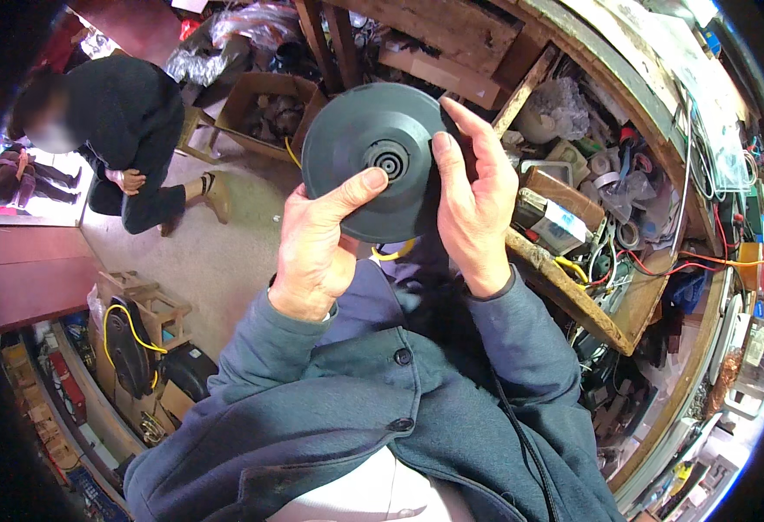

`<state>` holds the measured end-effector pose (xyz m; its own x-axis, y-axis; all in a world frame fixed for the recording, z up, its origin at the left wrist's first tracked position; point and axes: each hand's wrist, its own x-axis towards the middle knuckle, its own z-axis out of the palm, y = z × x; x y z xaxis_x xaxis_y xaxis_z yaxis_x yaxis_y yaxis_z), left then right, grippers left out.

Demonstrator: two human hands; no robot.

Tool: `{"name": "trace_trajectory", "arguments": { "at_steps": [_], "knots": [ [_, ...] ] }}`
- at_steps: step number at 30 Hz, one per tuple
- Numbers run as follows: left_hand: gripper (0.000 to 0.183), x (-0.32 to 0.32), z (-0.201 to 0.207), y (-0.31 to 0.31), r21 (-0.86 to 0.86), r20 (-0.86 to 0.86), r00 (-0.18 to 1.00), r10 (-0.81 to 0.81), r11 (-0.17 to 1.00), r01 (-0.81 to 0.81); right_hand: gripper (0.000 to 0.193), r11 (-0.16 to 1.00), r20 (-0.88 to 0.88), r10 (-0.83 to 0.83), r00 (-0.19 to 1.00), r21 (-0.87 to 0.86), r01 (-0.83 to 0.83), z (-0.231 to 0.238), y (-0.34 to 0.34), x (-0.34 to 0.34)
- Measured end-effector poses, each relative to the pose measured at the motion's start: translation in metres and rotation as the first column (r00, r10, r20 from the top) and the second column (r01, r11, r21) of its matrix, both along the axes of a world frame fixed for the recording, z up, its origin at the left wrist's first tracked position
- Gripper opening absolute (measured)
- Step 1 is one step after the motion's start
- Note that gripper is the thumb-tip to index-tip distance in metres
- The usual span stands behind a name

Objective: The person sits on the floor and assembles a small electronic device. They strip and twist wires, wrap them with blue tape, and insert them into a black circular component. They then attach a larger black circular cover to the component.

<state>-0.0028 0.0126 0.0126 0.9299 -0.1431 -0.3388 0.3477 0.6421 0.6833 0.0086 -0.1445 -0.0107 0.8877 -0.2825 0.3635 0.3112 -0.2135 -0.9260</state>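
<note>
I hold a round dark grey plastic disc (pixel 373 152) with a ringed hub at its middle, up in front of my chest. My left hand (pixel 317 248) grips its lower left edge, thumb pressed across the face near the hub. My right hand (pixel 469 196) clasps the right edge, fingers stretched up along the rim. A yellow cable (pixel 392 253) shows just under the disc between my hands.
A cluttered wooden workbench (pixel 573 296) with wires, tape rolls and small boxes runs along my right. A person in dark clothes (pixel 125 130) crouches on the floor at the left. A cardboard box (pixel 269 109) of parts stands behind the disc. A wooden stool (pixel 151 304) stands at lower left.
</note>
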Motion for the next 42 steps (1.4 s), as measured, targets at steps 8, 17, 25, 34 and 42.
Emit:
{"name": "trace_trajectory", "arguments": {
  "at_steps": [8, 17, 25, 34, 42],
  "knots": [
    [0.041, 0.002, 0.001, 0.001, 0.012, 0.019, 0.999, -0.027, 1.0, 0.027, 0.034, 1.0, 0.005, -0.023, 1.0, -0.012, 0.023, -0.002, 0.001, 0.002],
    [0.042, 0.01, 0.0, 0.009, 0.041, 0.005, 0.998, -0.061, 0.997, 0.061, 0.034, 0.99, 0.041, 0.002, 0.999, -0.143, 0.004, -0.001, -0.003, 0.006],
    [0.043, 0.009, 0.003, 0.008, 0.051, 0.035, 0.997, -0.063, 0.997, 0.061, 0.033, 0.997, -0.027, 0.071, 0.997, -0.004, -0.071, 0.004, -0.004, 0.009],
    [0.044, 0.008, -0.003, 0.011, 0.106, 0.056, 0.995, -0.078, 0.992, 0.072, 0.032, 0.995, -0.037, 0.096, 0.995, 0.024, -0.095, 0.007, -0.003, 0.01],
    [0.039, 0.014, 0.01, 0.017, 0.081, 0.047, 0.994, -0.1, 0.992, 0.096, 0.032, 0.995, 0.028, 0.025, 0.999, -0.094, -0.022, -0.001, -0.002, 0.009]
  ]
}}
